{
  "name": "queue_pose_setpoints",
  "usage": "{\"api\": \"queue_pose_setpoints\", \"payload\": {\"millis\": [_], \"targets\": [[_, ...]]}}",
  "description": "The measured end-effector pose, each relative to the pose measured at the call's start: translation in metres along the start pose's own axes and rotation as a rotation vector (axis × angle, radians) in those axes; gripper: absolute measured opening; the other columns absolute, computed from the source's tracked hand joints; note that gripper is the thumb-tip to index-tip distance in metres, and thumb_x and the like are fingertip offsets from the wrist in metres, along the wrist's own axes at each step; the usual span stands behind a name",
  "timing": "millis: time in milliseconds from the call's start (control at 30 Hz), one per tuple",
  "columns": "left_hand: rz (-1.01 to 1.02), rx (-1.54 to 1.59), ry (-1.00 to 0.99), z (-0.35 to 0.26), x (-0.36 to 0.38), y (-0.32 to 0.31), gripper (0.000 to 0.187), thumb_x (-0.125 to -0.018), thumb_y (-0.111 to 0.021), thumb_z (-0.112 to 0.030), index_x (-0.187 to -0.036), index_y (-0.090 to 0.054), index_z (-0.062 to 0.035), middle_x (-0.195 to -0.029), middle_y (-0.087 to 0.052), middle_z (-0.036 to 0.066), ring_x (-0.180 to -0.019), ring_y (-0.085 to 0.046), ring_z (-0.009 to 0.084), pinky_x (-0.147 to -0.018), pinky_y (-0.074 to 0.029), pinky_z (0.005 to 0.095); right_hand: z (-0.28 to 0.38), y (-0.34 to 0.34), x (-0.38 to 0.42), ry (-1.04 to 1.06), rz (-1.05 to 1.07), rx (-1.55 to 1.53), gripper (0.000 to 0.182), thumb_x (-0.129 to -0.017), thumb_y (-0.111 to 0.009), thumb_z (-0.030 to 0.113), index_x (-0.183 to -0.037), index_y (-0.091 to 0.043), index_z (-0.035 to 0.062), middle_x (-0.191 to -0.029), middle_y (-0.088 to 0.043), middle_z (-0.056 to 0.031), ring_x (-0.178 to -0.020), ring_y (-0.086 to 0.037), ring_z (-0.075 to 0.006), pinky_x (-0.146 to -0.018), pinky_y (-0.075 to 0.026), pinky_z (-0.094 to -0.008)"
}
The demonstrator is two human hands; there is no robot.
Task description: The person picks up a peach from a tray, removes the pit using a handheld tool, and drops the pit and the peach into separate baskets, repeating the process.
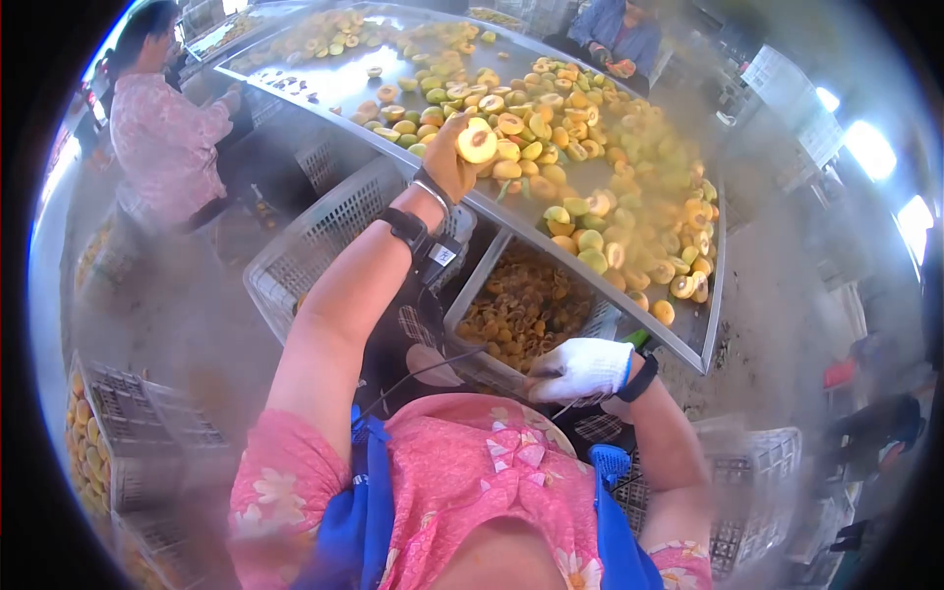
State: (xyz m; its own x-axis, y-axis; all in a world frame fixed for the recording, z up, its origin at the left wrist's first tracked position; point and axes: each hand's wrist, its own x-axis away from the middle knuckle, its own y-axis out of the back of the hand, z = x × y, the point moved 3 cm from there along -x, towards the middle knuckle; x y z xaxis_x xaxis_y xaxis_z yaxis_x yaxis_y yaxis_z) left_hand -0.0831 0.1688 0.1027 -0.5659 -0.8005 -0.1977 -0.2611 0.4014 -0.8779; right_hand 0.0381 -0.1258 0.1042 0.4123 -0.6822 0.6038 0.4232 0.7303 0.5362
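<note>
Bare and raised over the near edge of the metal table [615, 280], my left hand [450, 162] grips a halved fruit [477, 142], its cut face and brown centre showing. Many halved yellow-green fruits [536, 123] are heaped on the table just beyond it. My right hand [580, 371], in a white glove, is low in front of my body, with its fingers curled. What it holds, if anything, is too hidden to name. Beside it, under the table edge, a crate [470, 356] contains many small brownish-orange pieces [526, 300].
A grey crate [334, 231] stands left of the fruit crate. Stacked crates [147, 423] with fruit are at the lower left, and another crate [762, 482] at the lower right. One person [162, 138] is at the left; another [619, 44] is across the table.
</note>
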Motion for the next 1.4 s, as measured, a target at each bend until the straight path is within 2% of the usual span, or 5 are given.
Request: {"api": "queue_pose_setpoints", "payload": {"millis": [133,333,700,900,1400], "targets": [[0.032,-0.613,-0.457,0.001,0.029,-0.001,0.03,-0.103,-0.051,-0.031,-0.119,-0.053,-0.0066,-0.106,-0.064,0.01,-0.104,-0.067,0.0264,-0.089,-0.06,0.0482,0.01,0.014,0.01,0.066,-0.058,-0.525,0.035,-0.097,-0.061,0.037,-0.113,-0.066,0.0063,-0.075,-0.063,-0.0001,-0.057,-0.055,-0.0072,-0.052,-0.044,-0.0222],[-0.121,0.185,0.062,0.075,0.087,0.009,0.039,-0.107,-0.042,-0.038,-0.126,-0.054,-0.006,-0.113,-0.065,0.013,-0.106,-0.065,0.0292,-0.096,-0.053,0.0527,0.012,0.014,-0.039,0.081,-0.791,-0.777,0.031,-0.101,-0.056,0.036,-0.112,-0.059,0.0075,-0.066,-0.055,-0.0012,-0.047,-0.052,-0.0083,-0.043,-0.041,-0.024],[-0.033,0.11,0.068,0.105,0.121,0.002,0.028,-0.1,-0.053,-0.024,-0.114,-0.058,-0.001,-0.096,-0.065,0.014,-0.086,-0.066,0.0275,-0.078,-0.057,0.0389,-0.01,0.004,-0.073,0.033,-1.175,-0.084,0.036,-0.101,-0.053,0.031,-0.12,-0.058,0.0002,-0.106,-0.065,-0.0281,-0.098,-0.063,-0.0448,-0.08,-0.051,-0.0485],[-0.14,-0.37,-0.459,0.108,0.129,0.008,0.022,-0.102,-0.055,-0.019,-0.118,-0.057,-0.0025,-0.097,-0.062,0.003,-0.091,-0.059,0.0114,-0.081,-0.049,0.0257,-0.015,-0.009,-0.095,0.177,-1.057,-0.399,0.055,-0.105,-0.044,0.037,-0.136,-0.049,-0.0095,-0.131,-0.058,-0.029,-0.119,-0.058,-0.0381,-0.1,-0.045,-0.0408],[-0.113,-0.633,-0.215,0.076,0.142,-0.002,0.037,-0.104,-0.054,-0.034,-0.091,-0.065,-0.0008,-0.081,-0.064,0.001,-0.068,-0.059,0.0083,-0.06,-0.047,0.0245,-0.001,-0.034,-0.099,0.37,-0.856,-0.451,0.05,-0.107,-0.045,0.037,-0.136,-0.052,-0.0036,-0.13,-0.057,-0.0113,-0.115,-0.055,-0.0188,-0.097,-0.044,-0.032]]}}
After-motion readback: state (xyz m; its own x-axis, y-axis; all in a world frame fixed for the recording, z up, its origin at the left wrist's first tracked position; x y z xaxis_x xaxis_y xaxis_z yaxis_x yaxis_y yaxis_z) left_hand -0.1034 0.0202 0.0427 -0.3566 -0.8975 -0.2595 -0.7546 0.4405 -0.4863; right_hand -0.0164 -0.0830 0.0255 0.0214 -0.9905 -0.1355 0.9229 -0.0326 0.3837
